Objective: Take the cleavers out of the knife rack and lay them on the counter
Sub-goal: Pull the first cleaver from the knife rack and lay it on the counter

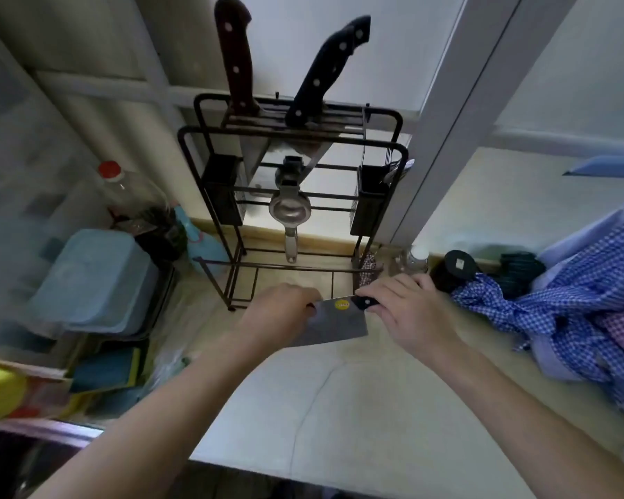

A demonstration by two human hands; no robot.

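Both our hands grip the broad grey steel cleaver point(334, 324) (yellow sticker): left hand point(283, 313) closed on blade, right hand point(407, 307) wrapping the black handle.

I cannot read any text here. The cleaver point(334, 324) I hold has a round yellow sticker point(342, 304) on its blade, next to the handle, but its print is too small and blurred. To the right of the cleaver, the black lid point(459, 263) carries a pale label, also unreadable.

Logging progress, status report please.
Both hands grip one cleaver low over counter. Two cleavers in rack. Path unobstructed.
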